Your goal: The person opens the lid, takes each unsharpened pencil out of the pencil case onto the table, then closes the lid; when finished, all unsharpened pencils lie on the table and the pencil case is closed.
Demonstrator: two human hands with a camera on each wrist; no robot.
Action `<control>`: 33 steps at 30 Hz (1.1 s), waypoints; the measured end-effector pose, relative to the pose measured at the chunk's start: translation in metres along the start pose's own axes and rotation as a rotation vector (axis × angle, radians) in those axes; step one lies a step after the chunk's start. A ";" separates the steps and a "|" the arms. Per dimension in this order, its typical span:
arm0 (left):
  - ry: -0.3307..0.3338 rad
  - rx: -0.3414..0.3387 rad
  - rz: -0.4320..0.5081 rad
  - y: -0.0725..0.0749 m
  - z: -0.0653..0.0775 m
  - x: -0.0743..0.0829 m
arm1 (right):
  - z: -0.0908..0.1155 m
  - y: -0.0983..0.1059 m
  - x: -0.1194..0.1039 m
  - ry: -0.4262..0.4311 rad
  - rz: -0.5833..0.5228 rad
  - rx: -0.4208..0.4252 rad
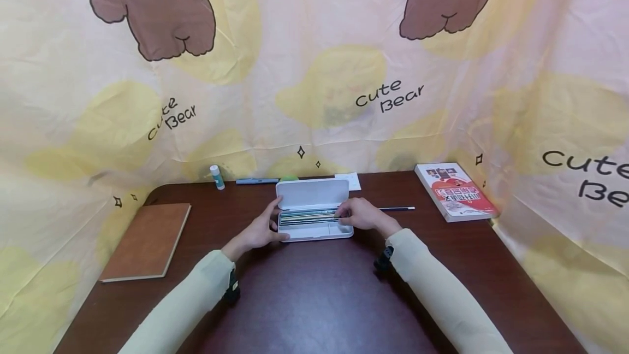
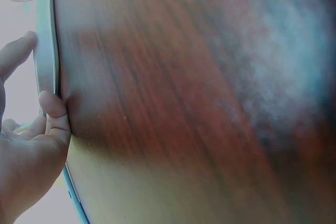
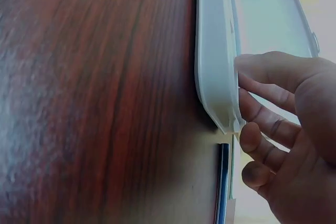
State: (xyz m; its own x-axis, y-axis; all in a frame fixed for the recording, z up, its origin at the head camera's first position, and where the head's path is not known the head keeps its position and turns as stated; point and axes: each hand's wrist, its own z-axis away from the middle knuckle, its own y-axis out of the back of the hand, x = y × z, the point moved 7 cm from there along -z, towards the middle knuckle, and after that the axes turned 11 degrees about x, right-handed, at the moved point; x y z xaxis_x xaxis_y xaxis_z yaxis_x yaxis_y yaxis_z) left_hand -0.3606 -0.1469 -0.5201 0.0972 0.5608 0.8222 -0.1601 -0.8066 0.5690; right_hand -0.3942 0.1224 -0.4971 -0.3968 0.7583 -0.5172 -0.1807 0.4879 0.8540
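A white pencil case (image 1: 315, 232) lies on the table with its lid (image 1: 312, 194) raised. Several pencils (image 1: 306, 217) lie lengthwise inside. My left hand (image 1: 256, 231) grips the case's left end, the thumb at the front corner and a finger up by the lid; in the left wrist view the thumb presses the case's edge. At the right end, my right hand (image 1: 362, 214) reaches over the rim, thumb and bent fingers at the pencils' ends. The right wrist view shows its fingertips (image 3: 250, 129) by the case's corner; whether they pinch a pencil I cannot tell.
A dark blue pencil (image 1: 399, 208) lies right of the case. Behind stand a glue stick (image 1: 217, 177), a blue pen (image 1: 256, 181), a green round thing (image 1: 289, 177) and a white card (image 1: 355, 181). A brown notebook (image 1: 144, 242) lies left, a red-and-white book (image 1: 454, 193) right.
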 end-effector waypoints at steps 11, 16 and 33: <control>0.001 0.004 -0.015 0.001 -0.001 0.002 | -0.005 -0.002 -0.002 -0.028 0.008 -0.010; 0.000 0.004 -0.015 0.001 0.000 0.003 | -0.004 -0.001 -0.004 -0.020 0.002 -0.006; 0.014 0.000 -0.007 0.001 0.003 0.002 | 0.004 0.026 0.005 0.044 -0.016 0.111</control>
State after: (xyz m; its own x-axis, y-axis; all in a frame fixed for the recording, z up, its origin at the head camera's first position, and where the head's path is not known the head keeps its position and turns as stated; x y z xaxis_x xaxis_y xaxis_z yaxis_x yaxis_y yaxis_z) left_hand -0.3581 -0.1471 -0.5181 0.0846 0.5689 0.8180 -0.1599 -0.8026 0.5747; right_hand -0.3971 0.1403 -0.4780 -0.4339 0.7318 -0.5256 -0.0872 0.5465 0.8329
